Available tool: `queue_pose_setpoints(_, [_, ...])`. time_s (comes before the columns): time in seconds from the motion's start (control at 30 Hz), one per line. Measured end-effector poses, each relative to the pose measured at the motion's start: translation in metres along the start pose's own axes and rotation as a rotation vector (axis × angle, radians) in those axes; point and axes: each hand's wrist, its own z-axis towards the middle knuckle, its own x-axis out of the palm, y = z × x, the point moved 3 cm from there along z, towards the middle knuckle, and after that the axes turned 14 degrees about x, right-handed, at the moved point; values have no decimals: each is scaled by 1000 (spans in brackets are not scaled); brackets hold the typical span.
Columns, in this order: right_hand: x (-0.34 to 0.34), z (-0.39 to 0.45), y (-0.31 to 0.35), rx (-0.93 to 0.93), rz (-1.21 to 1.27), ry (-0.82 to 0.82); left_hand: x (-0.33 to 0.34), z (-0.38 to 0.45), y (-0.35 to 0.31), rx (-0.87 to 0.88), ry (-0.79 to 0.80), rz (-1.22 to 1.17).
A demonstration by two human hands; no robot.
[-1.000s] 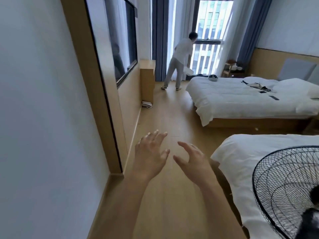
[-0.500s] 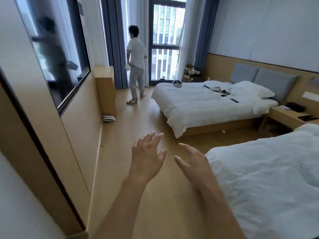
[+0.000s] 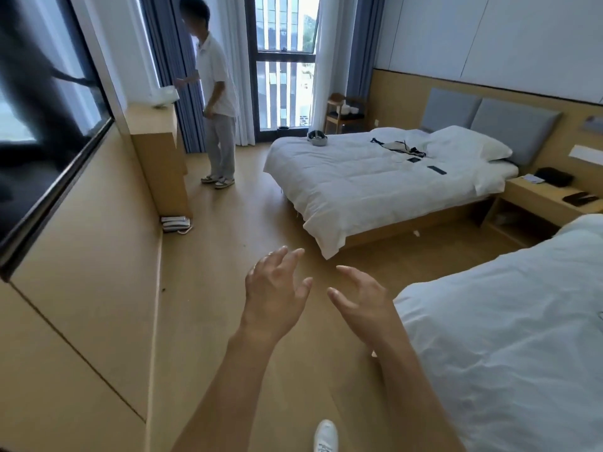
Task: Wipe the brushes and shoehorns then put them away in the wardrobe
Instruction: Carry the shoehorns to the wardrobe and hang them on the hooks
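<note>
- A white shoe (image 3: 325,436) is seen on the wooden floor (image 3: 228,288), at the bottom edge of the view.
- The left hand (image 3: 272,295) and right hand (image 3: 360,301) are held out over the floor, fingers spread and loosely bent, nothing gripped.
- The near bed (image 3: 509,337) lies at the right; the far bed (image 3: 375,181) carries small dark items.
- A second person (image 3: 217,93) stands by the window (image 3: 284,60).
- No brushes, shoehorns or wardrobe can be made out, so the task is judged barely begun: wiping and storing remain.
</note>
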Motion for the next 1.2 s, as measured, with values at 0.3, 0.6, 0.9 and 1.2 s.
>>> queue_pose_setpoints(0.3, [1,206,37,-25,57,40,44,181,65,-46,-13,51])
queue_pose_setpoints(0.6, [-43,381,36,9,74,13,116,362,73,3,5,-8])
queue_pose_setpoints(0.9, [-91,506,-38,214,61,-160,233,516,41,207,157,-172])
queue_pose_setpoints(1.2, [-149,650,-80,441,56,-389,334,704,13,420,300,-282])
